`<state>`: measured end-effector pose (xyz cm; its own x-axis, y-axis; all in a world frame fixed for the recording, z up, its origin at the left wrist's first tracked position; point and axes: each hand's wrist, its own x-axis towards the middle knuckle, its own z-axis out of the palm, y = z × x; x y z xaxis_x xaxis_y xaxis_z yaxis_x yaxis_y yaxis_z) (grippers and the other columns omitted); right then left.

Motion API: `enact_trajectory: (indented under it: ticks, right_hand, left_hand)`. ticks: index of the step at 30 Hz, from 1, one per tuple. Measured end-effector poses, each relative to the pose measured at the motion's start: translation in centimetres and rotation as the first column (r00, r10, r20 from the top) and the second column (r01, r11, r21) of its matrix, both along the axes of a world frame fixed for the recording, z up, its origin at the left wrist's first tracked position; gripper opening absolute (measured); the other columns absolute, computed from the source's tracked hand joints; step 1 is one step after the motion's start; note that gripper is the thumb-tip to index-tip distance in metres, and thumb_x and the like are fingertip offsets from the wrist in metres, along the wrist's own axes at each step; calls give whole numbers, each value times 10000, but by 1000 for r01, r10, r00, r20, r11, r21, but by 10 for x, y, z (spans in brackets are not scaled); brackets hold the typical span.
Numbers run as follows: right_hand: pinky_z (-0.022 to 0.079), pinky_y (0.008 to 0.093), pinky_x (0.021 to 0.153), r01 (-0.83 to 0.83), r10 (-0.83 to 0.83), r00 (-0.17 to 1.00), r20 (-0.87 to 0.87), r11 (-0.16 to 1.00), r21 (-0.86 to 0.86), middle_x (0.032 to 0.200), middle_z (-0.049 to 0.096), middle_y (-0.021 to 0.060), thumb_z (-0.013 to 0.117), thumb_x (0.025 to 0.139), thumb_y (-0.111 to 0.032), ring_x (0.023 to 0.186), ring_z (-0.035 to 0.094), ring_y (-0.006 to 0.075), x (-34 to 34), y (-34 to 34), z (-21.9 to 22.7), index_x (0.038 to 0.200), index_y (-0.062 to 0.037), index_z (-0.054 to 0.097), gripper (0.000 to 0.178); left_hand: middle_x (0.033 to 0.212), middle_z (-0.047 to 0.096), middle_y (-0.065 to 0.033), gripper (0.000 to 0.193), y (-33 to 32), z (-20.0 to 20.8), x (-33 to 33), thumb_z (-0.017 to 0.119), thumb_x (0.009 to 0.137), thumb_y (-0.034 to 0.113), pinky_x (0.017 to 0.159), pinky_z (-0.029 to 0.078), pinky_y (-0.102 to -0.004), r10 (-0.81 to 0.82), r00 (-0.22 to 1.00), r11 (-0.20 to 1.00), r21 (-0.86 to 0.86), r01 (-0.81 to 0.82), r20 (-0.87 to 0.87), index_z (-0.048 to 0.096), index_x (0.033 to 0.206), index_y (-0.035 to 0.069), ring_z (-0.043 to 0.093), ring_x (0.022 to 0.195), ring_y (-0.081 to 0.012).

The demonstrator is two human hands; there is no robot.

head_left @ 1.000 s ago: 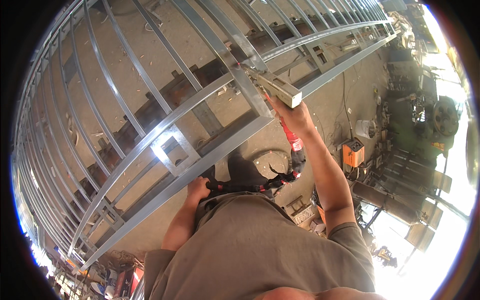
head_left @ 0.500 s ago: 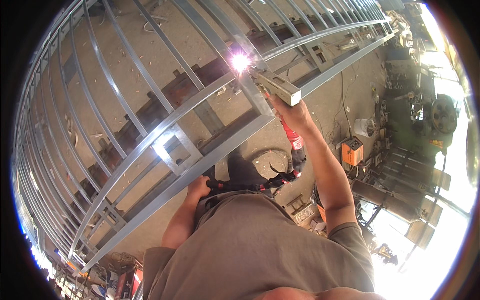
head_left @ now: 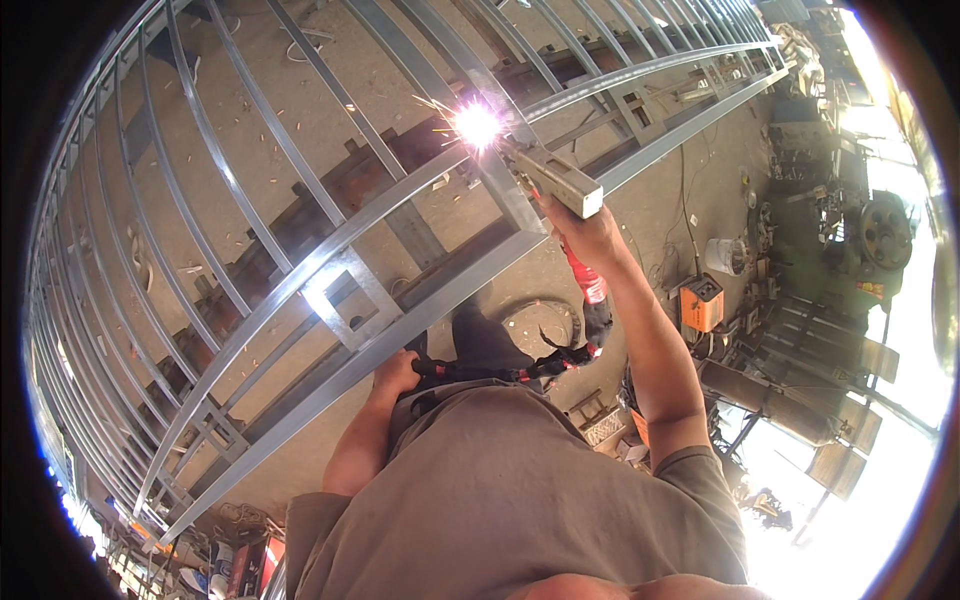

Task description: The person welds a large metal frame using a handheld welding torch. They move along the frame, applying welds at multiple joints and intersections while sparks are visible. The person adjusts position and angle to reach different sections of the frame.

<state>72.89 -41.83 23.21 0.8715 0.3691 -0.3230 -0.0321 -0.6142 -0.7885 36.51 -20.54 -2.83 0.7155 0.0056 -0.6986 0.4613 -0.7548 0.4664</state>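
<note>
My right hand (head_left: 585, 228) is closed around a boxy, pale metal welding gun (head_left: 562, 182), its far end near a joint of the silver metal frame (head_left: 375, 235). A glaring pinkish-white welding spot (head_left: 478, 126) with sparks hides the tip and the seam. From beneath my right hand a red-wrapped cable (head_left: 585, 277) hangs, turning black and looping across my waist. My left hand (head_left: 398, 372) is a closed fist on the black cable (head_left: 437, 369) with red bands, close to the frame's near rail (head_left: 375, 342).
Long curved bars of the frame fill the left and top, over a dark rusty beam (head_left: 270, 250). To the right stand an orange machine (head_left: 702, 304), a white bucket (head_left: 727, 256), a large cylinder (head_left: 770, 400) and green machinery (head_left: 850, 230). A dark leg-like shape (head_left: 172, 48) shows behind the bars.
The welding glare has grown, and sparks now fly out to its left. A dark leg-like shape has appeared behind the bars at the upper left. Both my hands stay almost in place.
</note>
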Motion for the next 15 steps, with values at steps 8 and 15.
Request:
enact_trajectory:
  ticks: [8,15]
  right_hand:
    - [504,298,610,2,0,1000,-25,998,59,834,644,2,684,1029,-379,691,602,102,-3,-3,3,1184,-39,678,374]
    - [502,298,612,0,1,999,-47,1000,20,846,634,-4,688,1027,-388,694,595,103,-4,-6,8,1195,-35,672,391]
  left_hand:
    - [1063,722,-87,237,-2,-5,-2,750,778,288,970,539,-457,-6,1000,1000,4,6,23,780,1002,217,671,1106,-324]
    - [1090,720,-80,269,-3,1,1,750,774,284,994,521,-485,-66,998,997,41,66,3,778,1033,218,661,1118,-344]
